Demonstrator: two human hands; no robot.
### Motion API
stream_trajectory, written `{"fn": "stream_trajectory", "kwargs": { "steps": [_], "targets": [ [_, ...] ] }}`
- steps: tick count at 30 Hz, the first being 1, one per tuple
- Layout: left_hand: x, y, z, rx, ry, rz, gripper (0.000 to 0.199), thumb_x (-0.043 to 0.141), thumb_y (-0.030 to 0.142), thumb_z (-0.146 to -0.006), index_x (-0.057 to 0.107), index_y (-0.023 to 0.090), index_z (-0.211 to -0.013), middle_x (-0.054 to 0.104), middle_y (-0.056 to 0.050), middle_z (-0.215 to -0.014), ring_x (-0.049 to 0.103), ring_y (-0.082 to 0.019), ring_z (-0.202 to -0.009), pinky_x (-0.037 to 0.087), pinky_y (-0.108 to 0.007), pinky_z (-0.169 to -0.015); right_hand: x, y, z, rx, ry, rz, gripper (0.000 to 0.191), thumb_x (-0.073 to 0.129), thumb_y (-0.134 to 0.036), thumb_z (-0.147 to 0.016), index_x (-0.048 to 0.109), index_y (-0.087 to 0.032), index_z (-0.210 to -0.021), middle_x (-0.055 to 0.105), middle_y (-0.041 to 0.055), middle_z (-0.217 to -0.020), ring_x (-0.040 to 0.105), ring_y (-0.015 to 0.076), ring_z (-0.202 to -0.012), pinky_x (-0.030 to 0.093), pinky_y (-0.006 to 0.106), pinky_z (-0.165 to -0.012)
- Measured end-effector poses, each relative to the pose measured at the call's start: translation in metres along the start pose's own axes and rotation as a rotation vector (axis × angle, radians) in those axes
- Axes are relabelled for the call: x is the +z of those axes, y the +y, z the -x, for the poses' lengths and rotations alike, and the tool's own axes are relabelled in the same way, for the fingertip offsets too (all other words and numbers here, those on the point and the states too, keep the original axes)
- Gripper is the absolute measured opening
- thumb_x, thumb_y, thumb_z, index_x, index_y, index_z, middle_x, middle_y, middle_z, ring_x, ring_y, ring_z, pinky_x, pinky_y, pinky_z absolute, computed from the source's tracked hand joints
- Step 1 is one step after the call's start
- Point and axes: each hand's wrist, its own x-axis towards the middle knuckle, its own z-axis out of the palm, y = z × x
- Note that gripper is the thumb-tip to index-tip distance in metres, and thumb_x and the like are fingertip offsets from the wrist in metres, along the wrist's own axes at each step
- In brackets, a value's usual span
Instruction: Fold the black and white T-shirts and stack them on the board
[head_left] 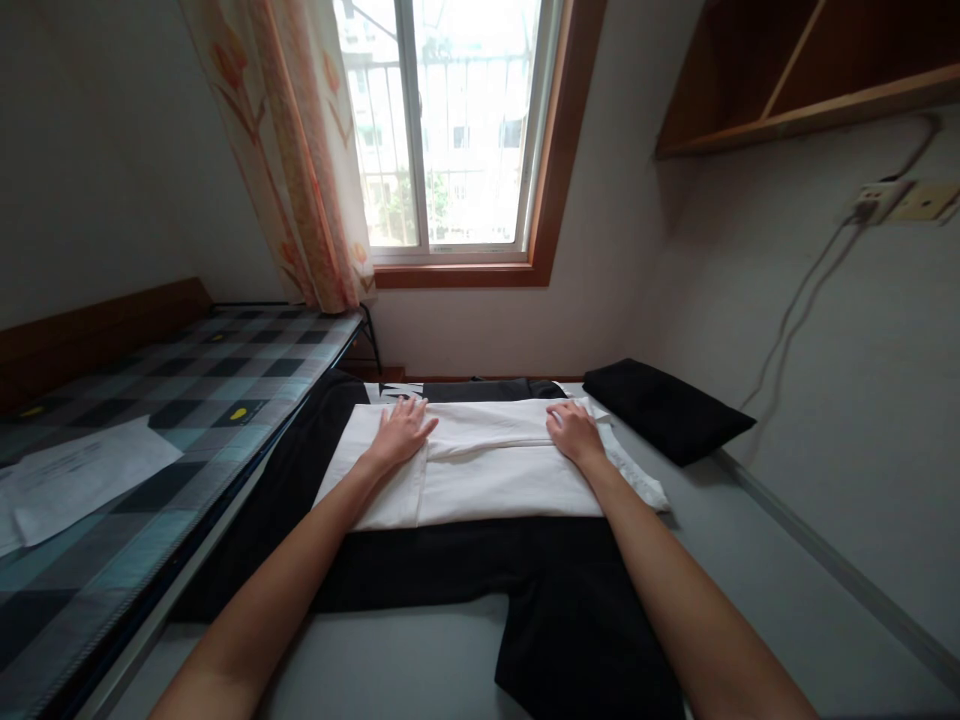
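A white garment (502,480), folded into a long band, lies across a black garment (420,570) spread on the grey table. My left hand (401,432) rests on the upper left part of the white cloth, palm down with its fingers spread. On the upper right part lies my right hand (576,430), its fingers slightly bent and apart on the fabric. Neither hand visibly grips anything. Ruffled white cloth sticks out to the right of my right hand. Behind the white band, a dark grey part with a white pattern shows.
A folded black cloth (664,408) sits at the table's back right, near the wall. At left, a bed with a checked mattress (270,350) holds paper sheets (94,478). A curtain (300,170) hangs by the window. Cables run down the right wall below a wooden shelf (810,110).
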Motion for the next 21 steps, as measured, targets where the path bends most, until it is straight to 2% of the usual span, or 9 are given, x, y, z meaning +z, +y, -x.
{"fn": "stream_trajectory", "kwargs": {
  "steps": [3,8,12,16,19,21],
  "targets": [
    [0.006,0.020,0.004,0.132,-0.030,0.015,0.058,0.034,0.055,-0.094,0.037,0.028,-0.145,0.028,-0.007,-0.157,0.014,-0.032,-0.146,0.015,-0.053,-0.115,0.000,0.000,0.000,0.005,-0.003,0.002,0.031,0.045,-0.025,-0.089,0.069,-0.017,-0.107,0.064,0.0099,-0.117,0.054,0.0245,-0.109,0.037,0.034,-0.097],
    [0.009,0.028,0.008,0.107,-0.010,0.001,0.047,0.036,0.034,-0.095,0.043,0.024,-0.141,0.033,-0.008,-0.154,0.018,-0.028,-0.145,0.019,-0.049,-0.115,-0.001,-0.001,0.001,-0.004,-0.004,0.007,0.032,0.044,-0.025,-0.089,0.068,-0.016,-0.108,0.064,0.0109,-0.117,0.054,0.0251,-0.110,0.037,0.035,-0.097],
    [-0.007,0.033,0.011,0.041,-0.030,-0.014,0.042,0.038,0.030,-0.094,0.050,0.024,-0.134,0.035,-0.011,-0.152,0.027,-0.029,-0.141,0.028,-0.047,-0.110,-0.001,-0.001,0.001,-0.008,-0.011,0.012,0.032,0.044,-0.024,-0.089,0.068,-0.016,-0.109,0.064,0.0111,-0.118,0.053,0.0252,-0.110,0.037,0.035,-0.097],
    [-0.029,0.042,0.016,-0.070,-0.002,-0.096,0.044,0.051,0.037,-0.086,0.052,0.021,-0.127,0.047,-0.016,-0.138,0.048,-0.032,-0.123,0.041,-0.042,-0.097,-0.001,-0.002,0.001,-0.001,-0.008,0.011,0.032,0.044,-0.024,-0.089,0.068,-0.016,-0.109,0.064,0.0109,-0.118,0.054,0.0252,-0.110,0.037,0.035,-0.097],
    [-0.041,0.047,0.019,-0.144,-0.118,-0.124,0.052,0.052,0.033,-0.084,0.043,0.019,-0.134,0.063,-0.015,-0.115,0.061,-0.030,-0.104,0.045,-0.038,-0.085,-0.001,-0.002,0.002,0.002,-0.007,0.009,0.032,0.044,-0.025,-0.089,0.068,-0.016,-0.109,0.065,0.0106,-0.118,0.054,0.0254,-0.110,0.037,0.034,-0.097],
    [-0.045,0.048,0.021,-0.145,-0.195,-0.134,0.056,0.049,0.028,-0.085,0.036,0.017,-0.139,0.067,-0.015,-0.107,0.064,-0.030,-0.099,0.046,-0.036,-0.081,-0.001,-0.002,0.002,0.004,-0.010,0.008,0.032,0.045,-0.024,-0.089,0.068,-0.016,-0.109,0.064,0.0105,-0.118,0.054,0.0257,-0.110,0.037,0.034,-0.097]
  ]
}}
